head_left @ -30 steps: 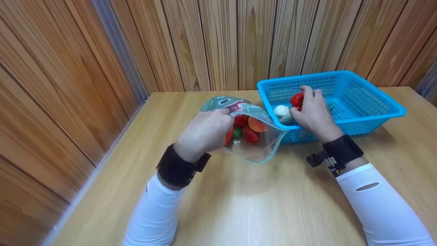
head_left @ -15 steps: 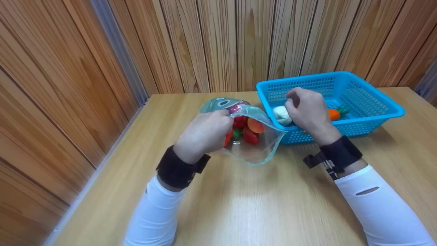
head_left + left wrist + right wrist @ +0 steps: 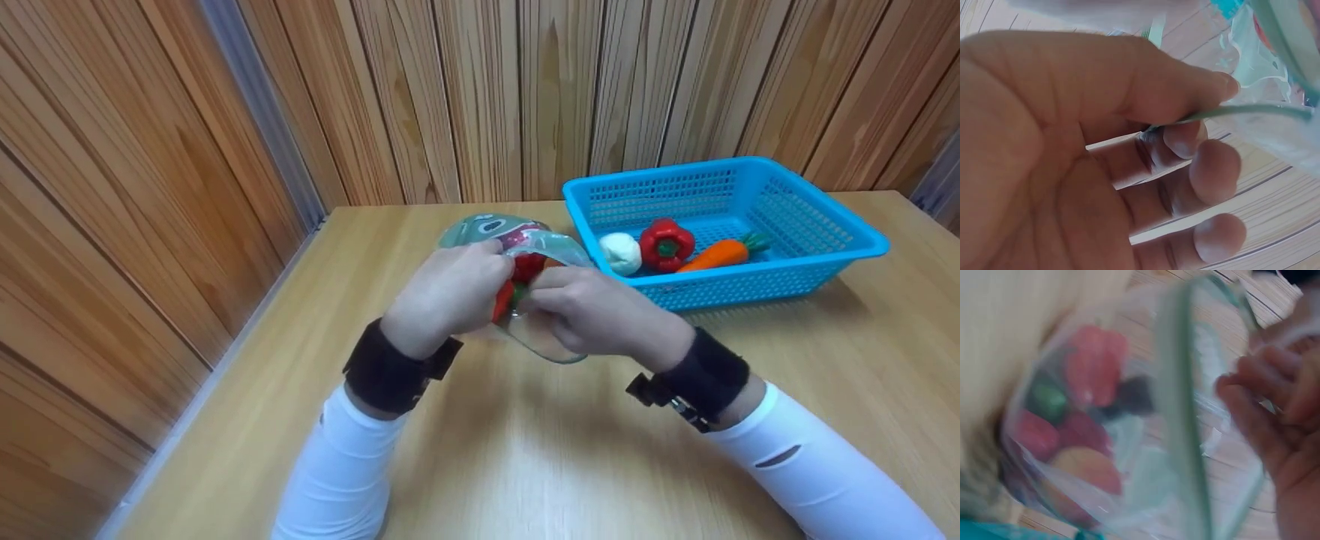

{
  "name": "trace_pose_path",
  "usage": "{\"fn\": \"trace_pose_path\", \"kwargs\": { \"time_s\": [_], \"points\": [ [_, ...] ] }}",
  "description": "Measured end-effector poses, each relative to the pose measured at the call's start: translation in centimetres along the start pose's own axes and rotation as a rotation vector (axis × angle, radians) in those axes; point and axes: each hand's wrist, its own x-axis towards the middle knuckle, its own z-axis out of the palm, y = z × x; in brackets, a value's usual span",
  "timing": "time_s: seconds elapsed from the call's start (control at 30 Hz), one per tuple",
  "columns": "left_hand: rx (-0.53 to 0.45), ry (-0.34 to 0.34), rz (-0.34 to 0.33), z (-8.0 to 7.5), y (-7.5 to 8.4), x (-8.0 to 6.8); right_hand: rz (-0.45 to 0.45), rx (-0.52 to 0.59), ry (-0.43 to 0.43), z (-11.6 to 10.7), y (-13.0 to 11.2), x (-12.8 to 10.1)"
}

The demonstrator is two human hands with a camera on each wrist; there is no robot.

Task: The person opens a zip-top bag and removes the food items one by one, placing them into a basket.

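A clear zip bag (image 3: pixel 491 225) with a green rim lies on the wooden table (image 3: pixel 570 457), holding several toy fruits (image 3: pixel 529 264). My left hand (image 3: pixel 450 292) pinches the bag's left rim between thumb and fingers. The left wrist view shows that hand (image 3: pixel 1202 115) with the green rim (image 3: pixel 1258 111) clamped under the thumb. My right hand (image 3: pixel 585 307) is at the bag's mouth, fingers curled on its right rim and hiding the opening. In the right wrist view the bag (image 3: pixel 1100 439) shows red, green (image 3: pixel 1047 399) and peach (image 3: pixel 1086 467) pieces inside, blurred.
A blue plastic basket (image 3: pixel 810 225) stands at the back right, holding a red toy pepper (image 3: pixel 666 244), a toy carrot (image 3: pixel 716 255) and a white round piece (image 3: pixel 621 253). Wooden panel walls close the left and far sides of the table.
My right hand let go of the red pepper in the basket and moved left to the bag's mouth. The pepper and carrot now lie in view. The left hand has stayed put.
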Motion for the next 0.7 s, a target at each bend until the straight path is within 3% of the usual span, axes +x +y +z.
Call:
{"fn": "trace_pose_path", "kwargs": {
  "time_s": [0.1, 0.17, 0.23, 0.33, 0.4, 0.5, 0.7],
  "points": [
    [0.017, 0.007, 0.004, 0.0, 0.1, 0.0, 0.157, -0.086, -0.15, 1.9, 0.9, -0.4],
    [0.031, -0.001, 0.009, -0.1, 0.1, 0.1, 0.24, -0.209, -0.222, 3.0, 1.7, -0.9],
    [0.049, -0.013, 0.017, -0.1, 0.2, 0.2, 0.269, -0.365, -0.265, 3.9, 2.3, -1.4],
    [0.062, -0.024, 0.022, -0.2, 0.2, 0.3, 0.276, -0.555, -0.244, 4.6, 2.8, -1.8],
    [0.063, -0.016, 0.023, -0.2, 0.2, 0.3, 0.282, -0.623, -0.202, 4.7, 2.7, -1.9],
    [0.059, -0.008, 0.021, -0.1, 0.1, 0.4, 0.331, -0.569, -0.185, 4.6, 2.5, -1.6],
    [0.02, -0.038, 0.019, 0.1, -0.1, 0.1, 0.596, -0.166, -0.499, 4.4, 1.7, -1.0]
  ]
}}
